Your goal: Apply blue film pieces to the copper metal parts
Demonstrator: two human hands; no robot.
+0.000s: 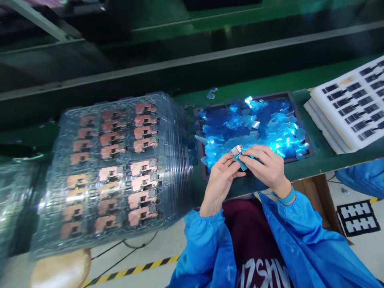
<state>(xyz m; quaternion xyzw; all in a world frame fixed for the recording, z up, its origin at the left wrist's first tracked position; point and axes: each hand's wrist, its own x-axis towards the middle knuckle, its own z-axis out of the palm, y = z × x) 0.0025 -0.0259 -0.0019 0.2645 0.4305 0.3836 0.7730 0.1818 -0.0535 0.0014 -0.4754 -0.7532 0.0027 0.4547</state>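
Two hands pinch close together, my left hand [220,182] and right hand [264,166] gripping a small metal-capped part [236,151] above the black tray [306,136], where a loose grip could drop it among the shiny blue film scraps [252,124].

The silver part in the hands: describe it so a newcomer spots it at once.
On the green workbench, find the black tray of blue scraps. Over it, the left hand and right hand pinch a silver-topped part, the only thing held.
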